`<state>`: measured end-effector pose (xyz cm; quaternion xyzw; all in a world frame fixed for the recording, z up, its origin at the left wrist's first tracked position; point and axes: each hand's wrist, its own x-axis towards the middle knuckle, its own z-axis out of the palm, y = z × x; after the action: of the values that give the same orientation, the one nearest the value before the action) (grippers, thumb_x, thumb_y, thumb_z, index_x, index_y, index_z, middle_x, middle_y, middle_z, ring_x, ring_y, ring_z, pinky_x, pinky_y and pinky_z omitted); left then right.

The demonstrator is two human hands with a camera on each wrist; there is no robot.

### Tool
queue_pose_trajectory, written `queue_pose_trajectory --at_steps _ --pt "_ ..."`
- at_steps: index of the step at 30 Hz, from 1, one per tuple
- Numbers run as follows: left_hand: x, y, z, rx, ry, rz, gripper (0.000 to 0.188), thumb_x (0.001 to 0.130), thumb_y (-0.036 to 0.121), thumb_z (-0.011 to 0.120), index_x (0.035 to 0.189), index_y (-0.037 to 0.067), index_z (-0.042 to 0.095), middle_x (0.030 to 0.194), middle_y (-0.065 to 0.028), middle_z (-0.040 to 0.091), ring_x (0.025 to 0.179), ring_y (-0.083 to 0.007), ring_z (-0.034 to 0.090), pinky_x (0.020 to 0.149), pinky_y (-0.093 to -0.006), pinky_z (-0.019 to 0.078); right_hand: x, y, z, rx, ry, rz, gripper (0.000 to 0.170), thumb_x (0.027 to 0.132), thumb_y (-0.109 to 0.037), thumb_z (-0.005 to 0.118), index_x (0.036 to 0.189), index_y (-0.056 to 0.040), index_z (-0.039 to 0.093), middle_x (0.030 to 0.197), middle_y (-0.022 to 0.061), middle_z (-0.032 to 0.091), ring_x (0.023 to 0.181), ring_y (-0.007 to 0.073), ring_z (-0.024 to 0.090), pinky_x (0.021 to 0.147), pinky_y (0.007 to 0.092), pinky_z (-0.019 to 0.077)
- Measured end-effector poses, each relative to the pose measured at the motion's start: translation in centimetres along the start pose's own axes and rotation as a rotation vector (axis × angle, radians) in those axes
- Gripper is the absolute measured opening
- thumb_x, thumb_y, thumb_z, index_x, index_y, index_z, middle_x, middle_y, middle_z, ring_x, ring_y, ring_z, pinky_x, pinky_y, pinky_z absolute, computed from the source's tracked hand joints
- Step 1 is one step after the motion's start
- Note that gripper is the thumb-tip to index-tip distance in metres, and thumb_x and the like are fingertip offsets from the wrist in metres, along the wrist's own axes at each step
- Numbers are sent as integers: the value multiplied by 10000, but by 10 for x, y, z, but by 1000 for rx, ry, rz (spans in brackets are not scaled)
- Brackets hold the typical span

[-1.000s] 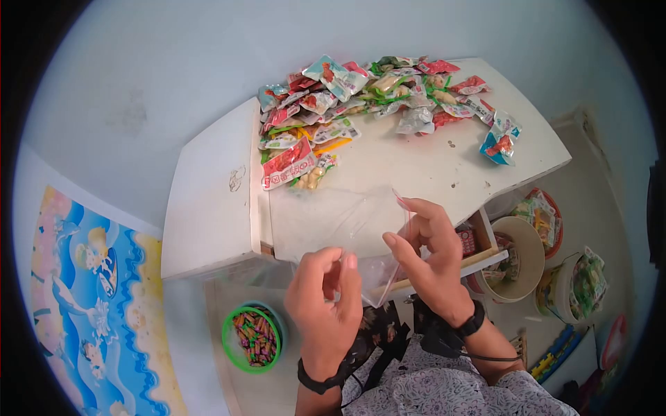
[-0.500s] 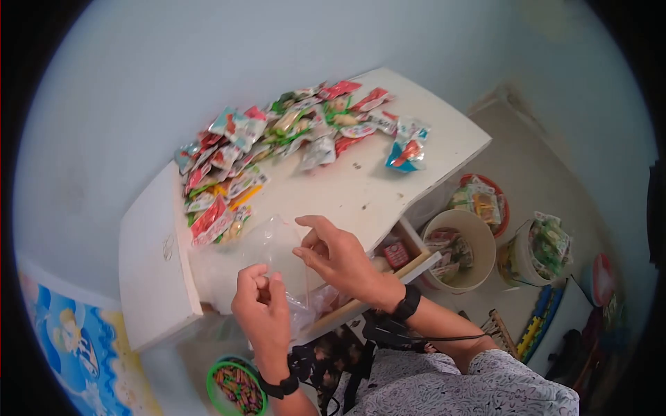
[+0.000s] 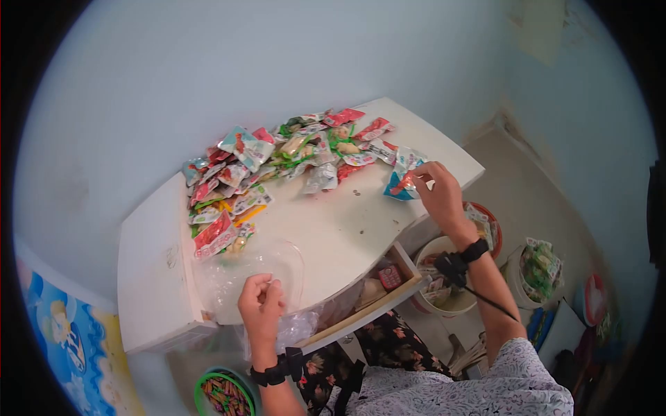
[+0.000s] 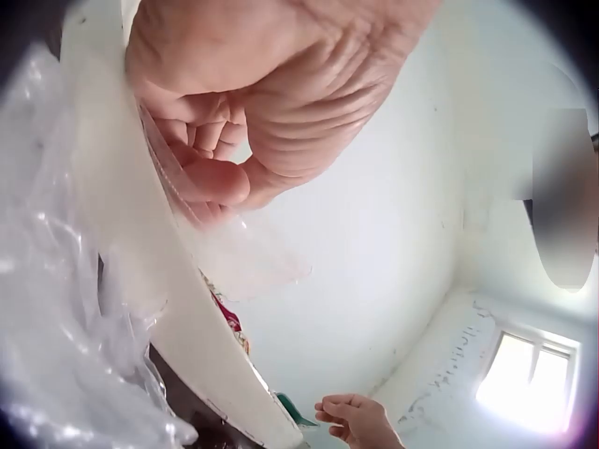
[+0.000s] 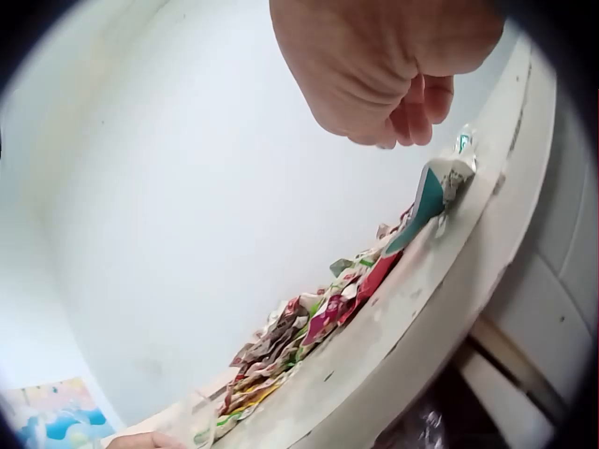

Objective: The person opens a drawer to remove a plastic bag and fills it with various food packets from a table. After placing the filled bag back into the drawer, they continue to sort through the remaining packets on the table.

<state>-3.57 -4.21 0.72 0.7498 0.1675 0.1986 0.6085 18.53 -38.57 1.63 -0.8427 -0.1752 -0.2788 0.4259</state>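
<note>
My left hand (image 3: 262, 308) pinches a clear plastic bag (image 3: 225, 277) at the front left of the white desk; the left wrist view shows the thin film (image 4: 253, 260) between thumb and fingers of the left hand (image 4: 281, 84). Over at the desk's right side, my right hand (image 3: 442, 200) hangs with bent, relaxed fingers beside a blue-and-white packet (image 3: 400, 184). From the right wrist, a small gap shows between the right hand (image 5: 388, 70) and the packet (image 5: 429, 198), and nothing is seen in its grasp.
Many colourful packets (image 3: 239, 149) lie piled along the desk's (image 3: 326, 229) back and left. An open drawer (image 3: 361, 317) juts out in front, with crumpled plastic. Buckets of packets (image 3: 538, 270) stand on the floor at right, a green-rimmed basket (image 3: 199, 395) at lower left.
My right hand has left the plastic bag and moved right to the blue-and-white packet. My left hand still holds the bag, now lying lower over the desk. The head view has shifted right.
</note>
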Motion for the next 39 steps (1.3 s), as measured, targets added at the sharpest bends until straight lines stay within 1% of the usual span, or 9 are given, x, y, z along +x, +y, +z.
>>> queue_pose_trajectory --at_steps 3,4,10,18,25,27,29,32,39 --pt "2 -5 0 -23 -16 -11 183 977 91 695 1118 -8 632 776 -29 643 609 -79 598 506 -226 479 9 -18 -6 -208 -140 -315 255 853 -139 793 1081 -65 708 1104 111 705 1057 319 668 849 432 541" --pt "2 -7 -1 -29 -19 -8 181 979 92 694 1117 -8 631 777 -30 643 611 -80 600 502 -227 480 9 -18 -5 -234 -275 -313 347 835 -176 813 1142 -60 703 1238 142 685 1205 371 610 940 447 524" --pt "0 -5 -1 -83 -37 -25 186 978 85 696 1121 -14 629 799 -55 659 609 -84 595 495 -223 468 7 25 12 -257 -312 -311 421 791 -42 743 1207 -44 683 1384 198 630 1311 408 563 1069 454 493" --pt "-1 -1 -1 -93 -41 -39 170 974 85 694 1099 -18 641 794 -47 657 616 -79 596 485 -231 474 17 47 -15 -44 -369 -231 404 809 89 663 1199 -16 665 1335 198 654 1243 406 615 1046 432 519" --pt "1 -7 -1 -93 -40 -6 142 982 99 682 1063 -9 638 790 -31 647 606 -66 582 485 -220 461 -3 -26 -28 29 -132 -266 243 900 60 691 1136 4 682 1098 147 743 1024 334 724 927 366 560" --pt "1 -5 1 -93 -30 -26 132 985 99 682 1050 -6 636 788 -27 644 600 -66 574 484 -218 457 -21 -49 -25 204 -53 -30 148 960 -11 727 1100 2 682 948 65 721 854 127 699 758 297 573" --pt "1 -2 3 -78 -26 -22 118 990 95 678 1042 -2 635 789 -27 645 597 -66 570 482 -219 453 -35 -81 -15 638 -8 90 100 980 -42 726 1047 -4 663 906 28 694 768 100 670 664 277 564" --pt "1 -2 2 -87 -22 -23 117 984 84 678 1040 -10 635 782 -32 650 599 -68 582 476 -225 463 -57 -119 -4 872 -63 310 97 1002 -74 711 1026 -15 639 902 21 679 719 98 652 609 264 560" --pt "1 -2 1 -99 -19 -34 125 981 88 686 1034 -14 638 781 -42 662 603 -72 599 475 -233 469 -105 -144 38 1055 1 459 127 1022 -106 693 1048 -5 621 946 51 675 824 123 684 700 291 619"
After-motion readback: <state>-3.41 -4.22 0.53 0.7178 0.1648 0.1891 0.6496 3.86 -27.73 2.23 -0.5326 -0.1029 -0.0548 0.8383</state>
